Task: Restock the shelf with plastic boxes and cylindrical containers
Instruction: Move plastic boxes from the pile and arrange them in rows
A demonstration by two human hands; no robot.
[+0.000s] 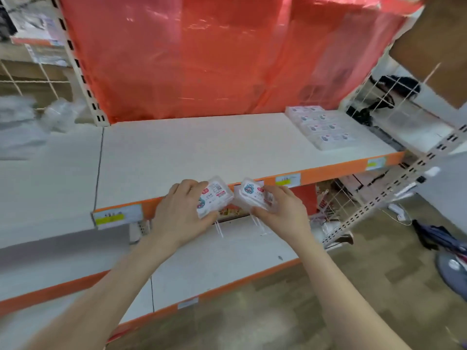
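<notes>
left box (214, 198), right box (254, 195): two held

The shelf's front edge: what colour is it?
The front edge is orange, carrying yellow-and-white price tags; the head view shows it best.

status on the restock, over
Hands full: left hand grips a box, right hand a second box, at shelf edge. Right end of shelf: row of boxes. Nothing in the way.
</notes>
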